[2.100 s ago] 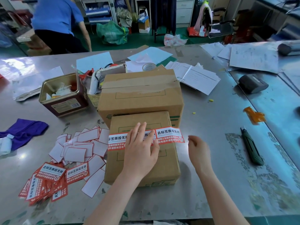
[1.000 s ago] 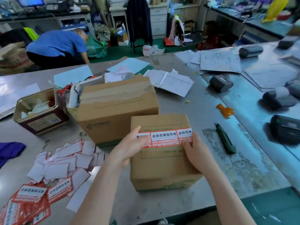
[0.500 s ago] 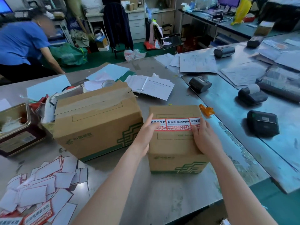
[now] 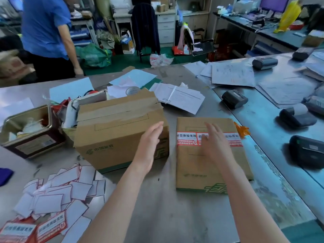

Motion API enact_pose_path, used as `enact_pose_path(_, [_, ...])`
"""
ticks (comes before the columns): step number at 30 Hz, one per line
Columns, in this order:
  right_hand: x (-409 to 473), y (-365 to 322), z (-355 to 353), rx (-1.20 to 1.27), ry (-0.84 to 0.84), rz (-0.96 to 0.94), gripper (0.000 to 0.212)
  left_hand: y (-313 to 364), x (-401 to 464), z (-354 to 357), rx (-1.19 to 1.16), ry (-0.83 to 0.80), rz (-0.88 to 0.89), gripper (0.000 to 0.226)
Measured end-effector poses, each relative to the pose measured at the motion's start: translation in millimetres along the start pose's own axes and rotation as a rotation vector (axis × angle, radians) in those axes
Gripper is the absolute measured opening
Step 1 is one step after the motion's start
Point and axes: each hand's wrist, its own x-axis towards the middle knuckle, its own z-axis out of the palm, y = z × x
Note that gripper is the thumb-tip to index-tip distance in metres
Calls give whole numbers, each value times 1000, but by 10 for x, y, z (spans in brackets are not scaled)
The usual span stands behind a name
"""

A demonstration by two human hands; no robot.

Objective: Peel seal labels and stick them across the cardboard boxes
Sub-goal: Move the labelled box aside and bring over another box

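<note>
Loose labels (image 4: 35, 228) at table's near-left corner, well apart from both hands. L hand (image 4: 150, 146) flat, fingers together, empty, at big box (image 4: 119, 130) w/ no label. R hand (image 4: 213, 142) spread on small box (image 4: 210, 155), over its stuck label (image 4: 186, 139) running left-right. L hand nearer the pile.

At your twelve o'clock, a green floor (image 4: 133, 60) and white drawers (image 4: 165, 26); a long desk (image 4: 273, 35) at two o'clock.
</note>
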Motion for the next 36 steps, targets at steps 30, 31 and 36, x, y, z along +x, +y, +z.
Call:
enact_pose_path(30, [-310, -858, 665, 447, -68, -89, 65, -158, -540, -1657, 142, 616, -9, 36])
enact_pose_path(31, [-358, -828, 652, 440, -57, -98, 64, -163, -611, -1627, 146, 619, -1, 35])
enact_pose_path(36, [-600, -701, 648, 410, -35, -124, 61, -265, -983, -1503, 169, 651, 6, 29])
